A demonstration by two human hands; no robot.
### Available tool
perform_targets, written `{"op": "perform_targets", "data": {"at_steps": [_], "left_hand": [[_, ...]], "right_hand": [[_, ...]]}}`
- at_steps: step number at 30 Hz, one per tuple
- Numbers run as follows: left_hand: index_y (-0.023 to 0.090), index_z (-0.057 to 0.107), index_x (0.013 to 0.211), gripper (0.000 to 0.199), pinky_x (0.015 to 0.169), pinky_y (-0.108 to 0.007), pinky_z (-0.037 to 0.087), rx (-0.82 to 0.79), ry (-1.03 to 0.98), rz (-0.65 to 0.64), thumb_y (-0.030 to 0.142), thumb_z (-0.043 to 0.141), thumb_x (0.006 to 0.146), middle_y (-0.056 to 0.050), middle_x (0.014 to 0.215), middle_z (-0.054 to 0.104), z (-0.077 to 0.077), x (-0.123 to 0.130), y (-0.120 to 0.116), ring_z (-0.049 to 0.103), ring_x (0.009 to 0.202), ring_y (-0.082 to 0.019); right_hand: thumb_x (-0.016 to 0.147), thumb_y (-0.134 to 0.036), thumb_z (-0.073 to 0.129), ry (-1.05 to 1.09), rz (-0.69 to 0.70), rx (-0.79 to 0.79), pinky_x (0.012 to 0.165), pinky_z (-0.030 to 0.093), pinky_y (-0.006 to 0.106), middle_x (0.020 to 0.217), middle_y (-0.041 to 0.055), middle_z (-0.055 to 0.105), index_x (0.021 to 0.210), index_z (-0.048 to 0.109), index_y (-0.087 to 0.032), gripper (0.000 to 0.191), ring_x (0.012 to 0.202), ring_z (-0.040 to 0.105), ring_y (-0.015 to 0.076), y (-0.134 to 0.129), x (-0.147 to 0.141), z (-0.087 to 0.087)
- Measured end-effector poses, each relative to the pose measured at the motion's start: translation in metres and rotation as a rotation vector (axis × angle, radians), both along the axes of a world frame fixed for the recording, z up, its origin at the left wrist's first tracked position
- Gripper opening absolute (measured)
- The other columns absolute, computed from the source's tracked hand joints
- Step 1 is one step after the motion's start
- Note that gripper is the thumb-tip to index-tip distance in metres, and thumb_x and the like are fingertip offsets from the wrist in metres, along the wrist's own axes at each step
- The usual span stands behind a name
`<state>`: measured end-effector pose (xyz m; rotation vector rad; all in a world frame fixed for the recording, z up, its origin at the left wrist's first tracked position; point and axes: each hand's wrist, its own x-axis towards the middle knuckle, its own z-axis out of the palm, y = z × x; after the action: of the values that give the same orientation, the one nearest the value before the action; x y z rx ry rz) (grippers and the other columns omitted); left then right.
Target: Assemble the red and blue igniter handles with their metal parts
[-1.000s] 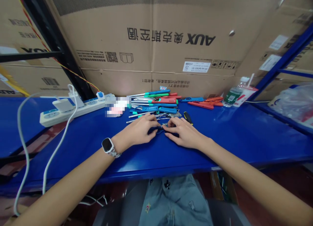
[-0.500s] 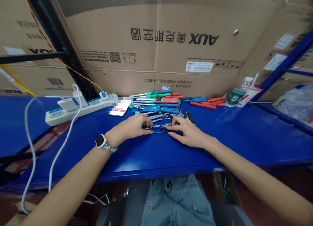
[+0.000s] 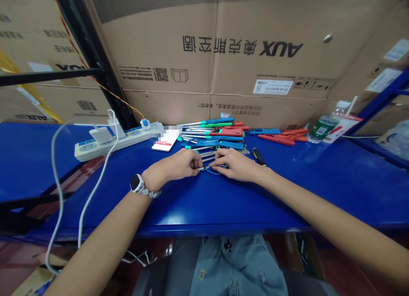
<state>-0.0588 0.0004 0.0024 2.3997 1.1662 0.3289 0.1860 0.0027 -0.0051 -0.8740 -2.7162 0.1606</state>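
My left hand [image 3: 182,164], with a watch on its wrist, is closed at the middle of the blue table [image 3: 191,206]. Its fingertips pinch one end of some thin wires [image 3: 209,168]. Close on its right, my right hand [image 3: 237,164] has thumb and fingers pressed together on the other part of the wires. A blue loop shows just below the fingers. Behind both hands lies a pile of lighters with long metal stems, among them a red lighter [image 3: 226,132] and a blue lighter [image 3: 230,144]. A black and yellow screwdriver [image 3: 259,157] lies right of my right hand.
A phone [image 3: 164,142] and a white power strip [image 3: 111,143] with plugs and cables are at the left. Orange-red casings [image 3: 281,138], a bottle [image 3: 321,127] and a cup [image 3: 340,127] stand or lie at the right. A large cardboard box [image 3: 223,82] rises behind.
My right hand has moved closer to my left hand, and its fingers have drawn together on the wires. The whole view has shifted slightly.
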Motion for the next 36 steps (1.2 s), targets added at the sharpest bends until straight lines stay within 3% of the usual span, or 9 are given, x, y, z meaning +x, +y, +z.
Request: {"op": "perform_targets", "data": {"at_steps": [8, 17, 28, 31, 36], "left_hand": [[0.014, 0.073, 0.09, 0.013, 0.063, -0.026, 0.049, -0.052, -0.043, -0.04, 0.014, 0.061, 0.084, -0.006, 0.08, 0.073, 0.002, 0.002, 0.001, 0.065, 0.071, -0.016], [0.012, 0.078, 0.097, 0.019, 0.072, -0.029, 0.051, -0.051, -0.027, -0.081, 0.015, 0.063, 0.087, -0.01, 0.091, 0.078, 0.003, -0.001, 0.005, 0.069, 0.078, -0.018], [0.014, 0.079, 0.107, 0.024, 0.08, -0.028, 0.053, 0.09, -0.053, -0.19, 0.018, 0.059, 0.094, -0.01, 0.103, 0.076, -0.001, 0.002, 0.005, 0.069, 0.088, -0.017], [0.014, 0.078, 0.106, 0.023, 0.083, -0.029, 0.053, 0.095, -0.057, -0.178, 0.018, 0.058, 0.094, -0.01, 0.104, 0.076, -0.001, 0.004, 0.003, 0.069, 0.09, -0.018], [0.014, 0.077, 0.101, 0.018, 0.072, -0.026, 0.051, 0.087, -0.034, -0.08, 0.017, 0.063, 0.09, -0.008, 0.095, 0.076, 0.0, 0.006, 0.003, 0.068, 0.08, -0.017]], "right_hand": [[0.097, -0.025, 0.067, 0.137, -0.006, 0.026, 0.076, 0.047, 0.033, 0.095, 0.0064, 0.065, 0.103, 0.08, -0.02, 0.015, 0.082, 0.061, 0.0182, 0.001, 0.002, -0.02], [0.102, -0.026, 0.059, 0.174, 0.034, 0.06, 0.074, 0.047, 0.034, 0.094, 0.0071, 0.066, 0.099, 0.077, -0.018, 0.019, 0.083, 0.062, 0.019, 0.001, 0.001, -0.024], [0.102, -0.024, 0.057, 0.21, 0.001, 0.037, 0.075, 0.046, 0.033, 0.096, 0.0064, 0.065, 0.101, 0.075, -0.019, 0.019, 0.08, 0.061, 0.0181, -0.001, 0.001, -0.027], [0.102, -0.024, 0.056, 0.198, 0.001, 0.058, 0.075, 0.045, 0.033, 0.095, 0.0062, 0.066, 0.1, 0.076, -0.019, 0.02, 0.079, 0.061, 0.0176, -0.001, 0.0, -0.027], [0.102, -0.027, 0.058, 0.165, -0.04, 0.081, 0.077, 0.043, 0.035, 0.097, 0.0073, 0.066, 0.108, 0.076, -0.019, 0.021, 0.081, 0.061, 0.0188, -0.004, -0.001, -0.023]]}}
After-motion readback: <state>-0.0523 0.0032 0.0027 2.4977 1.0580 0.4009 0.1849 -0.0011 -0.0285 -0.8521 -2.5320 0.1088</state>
